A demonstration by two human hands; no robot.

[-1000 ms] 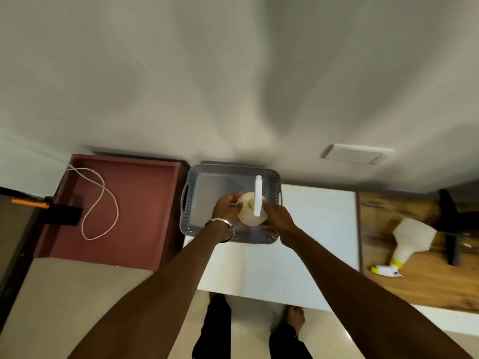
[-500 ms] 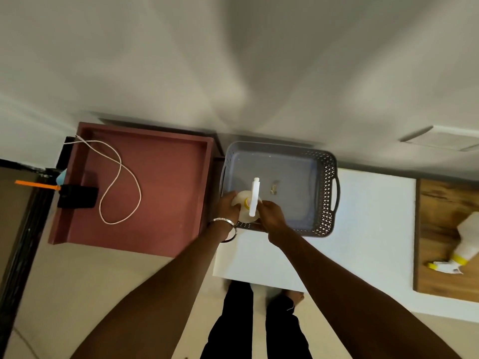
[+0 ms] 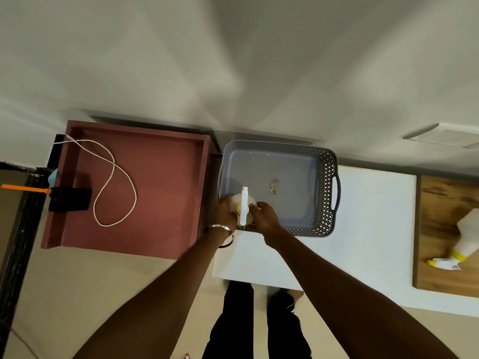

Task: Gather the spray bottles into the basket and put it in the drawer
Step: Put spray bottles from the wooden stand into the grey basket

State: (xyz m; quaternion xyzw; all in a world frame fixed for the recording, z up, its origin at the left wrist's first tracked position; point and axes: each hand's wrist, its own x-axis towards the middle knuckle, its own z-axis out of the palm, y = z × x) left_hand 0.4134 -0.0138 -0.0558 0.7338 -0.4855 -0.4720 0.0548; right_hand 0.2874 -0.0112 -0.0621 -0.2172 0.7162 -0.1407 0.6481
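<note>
Both hands, left hand (image 3: 225, 212) and right hand (image 3: 264, 216), clasp one spray bottle (image 3: 243, 207) upright in the basket (image 3: 325, 193)'s near-left corner; another bottle (image 3: 466, 237) waits on the far-right counter (image 3: 440, 229); drawer (image 3: 145, 187) comes last.

Perforated grey plastic basket (image 3: 325, 203); matt white tabletop (image 3: 368, 229); wood-grain board (image 3: 438, 203).

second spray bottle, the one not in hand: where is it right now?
In the head view, the second spray bottle lies on its side on the wooden surface at far right, beyond the white table, well apart from the basket.
</note>
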